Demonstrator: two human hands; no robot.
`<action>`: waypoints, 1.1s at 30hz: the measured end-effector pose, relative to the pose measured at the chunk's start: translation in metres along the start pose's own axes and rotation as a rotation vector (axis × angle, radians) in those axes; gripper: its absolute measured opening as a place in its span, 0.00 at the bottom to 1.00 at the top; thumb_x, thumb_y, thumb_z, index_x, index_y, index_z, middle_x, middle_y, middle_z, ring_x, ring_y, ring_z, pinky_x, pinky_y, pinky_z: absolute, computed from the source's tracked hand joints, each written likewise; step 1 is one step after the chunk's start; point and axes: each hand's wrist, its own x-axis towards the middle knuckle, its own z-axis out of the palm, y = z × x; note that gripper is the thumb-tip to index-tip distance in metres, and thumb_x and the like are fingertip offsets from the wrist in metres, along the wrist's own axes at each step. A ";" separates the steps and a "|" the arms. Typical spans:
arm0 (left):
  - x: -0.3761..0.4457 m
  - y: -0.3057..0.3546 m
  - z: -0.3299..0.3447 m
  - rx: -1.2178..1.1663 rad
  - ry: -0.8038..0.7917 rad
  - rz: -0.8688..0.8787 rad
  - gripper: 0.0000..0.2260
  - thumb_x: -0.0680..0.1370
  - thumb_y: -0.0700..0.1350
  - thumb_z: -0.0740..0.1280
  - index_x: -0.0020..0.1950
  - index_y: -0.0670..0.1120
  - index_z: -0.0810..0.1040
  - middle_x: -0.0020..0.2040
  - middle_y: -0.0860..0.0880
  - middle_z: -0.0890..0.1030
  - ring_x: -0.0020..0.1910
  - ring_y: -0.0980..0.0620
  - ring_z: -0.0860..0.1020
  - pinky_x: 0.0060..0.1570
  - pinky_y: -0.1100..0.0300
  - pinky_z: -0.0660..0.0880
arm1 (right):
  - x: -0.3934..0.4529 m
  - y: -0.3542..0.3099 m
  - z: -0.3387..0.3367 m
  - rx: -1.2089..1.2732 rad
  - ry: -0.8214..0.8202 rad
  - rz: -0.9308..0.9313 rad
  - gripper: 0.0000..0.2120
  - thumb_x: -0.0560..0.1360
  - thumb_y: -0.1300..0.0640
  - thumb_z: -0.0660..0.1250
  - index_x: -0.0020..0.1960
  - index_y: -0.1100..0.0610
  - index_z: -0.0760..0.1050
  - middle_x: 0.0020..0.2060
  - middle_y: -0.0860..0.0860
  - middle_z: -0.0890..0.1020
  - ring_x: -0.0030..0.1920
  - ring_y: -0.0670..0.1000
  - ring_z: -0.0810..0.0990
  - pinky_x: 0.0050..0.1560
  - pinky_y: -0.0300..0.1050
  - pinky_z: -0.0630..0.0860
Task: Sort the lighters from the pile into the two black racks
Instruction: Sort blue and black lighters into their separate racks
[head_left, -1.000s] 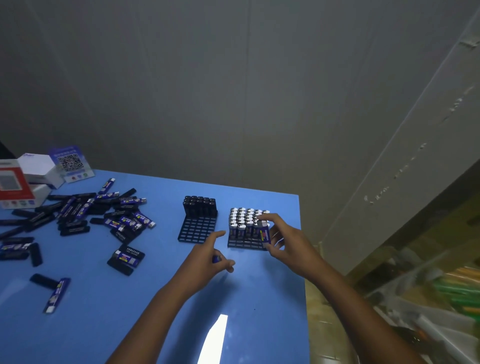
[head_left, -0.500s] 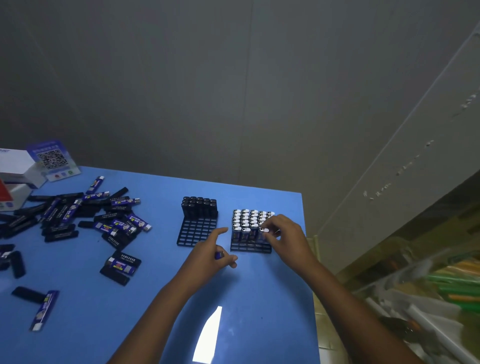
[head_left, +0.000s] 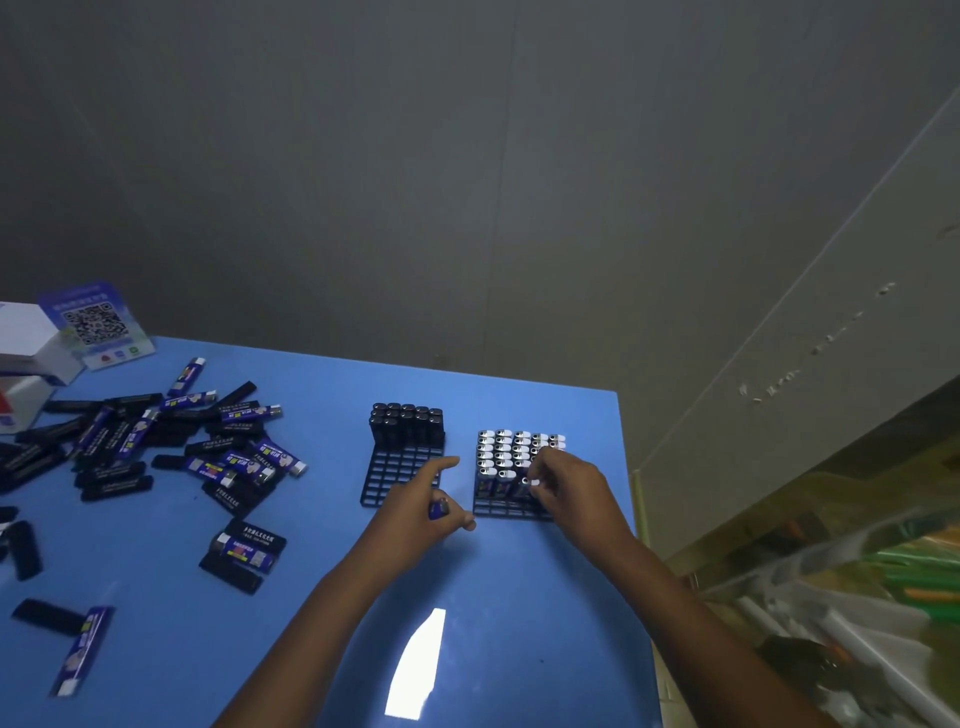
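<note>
Right hand: the right hand (head_left: 563, 486) pinches a white-capped blue lighter (head_left: 525, 486) upright, seating it in the near filled row of the right rack (head_left: 511, 512).
Left hand: the left hand (head_left: 421, 512) grips a spare blue lighter (head_left: 439, 508), forefinger extended over the left rack (head_left: 397, 475).
Key relation: the spare lies just left of the right rack's empty front cells, nearer the left hand; its long axis appears to point up and away.
Racks: black lighters (head_left: 408, 423) fill only the left rack's far rows.
Pile: the loose pile (head_left: 156, 447) lies well apart, far left on the blue table (head_left: 519, 649).
Backdrop: QR-code card (head_left: 96, 325), white box (head_left: 26, 335).
</note>
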 end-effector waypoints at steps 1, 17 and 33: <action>0.001 0.000 -0.001 0.009 0.002 0.007 0.29 0.77 0.44 0.72 0.75 0.54 0.65 0.42 0.58 0.86 0.49 0.61 0.82 0.54 0.69 0.72 | 0.000 0.000 0.000 -0.012 0.001 -0.015 0.10 0.71 0.64 0.71 0.42 0.51 0.73 0.37 0.43 0.78 0.38 0.47 0.77 0.41 0.48 0.76; 0.004 0.008 0.005 0.041 -0.026 0.087 0.31 0.76 0.42 0.74 0.75 0.53 0.63 0.43 0.62 0.85 0.47 0.64 0.81 0.49 0.72 0.74 | 0.010 -0.010 -0.018 -0.176 -0.126 -0.086 0.06 0.74 0.61 0.70 0.49 0.53 0.79 0.47 0.47 0.75 0.45 0.49 0.77 0.47 0.46 0.75; 0.004 0.017 0.026 0.141 0.003 0.182 0.34 0.72 0.38 0.75 0.75 0.52 0.65 0.42 0.57 0.80 0.35 0.67 0.77 0.37 0.74 0.69 | -0.023 -0.079 -0.022 0.565 -0.139 0.213 0.10 0.70 0.56 0.79 0.43 0.60 0.80 0.32 0.48 0.83 0.34 0.43 0.82 0.38 0.34 0.77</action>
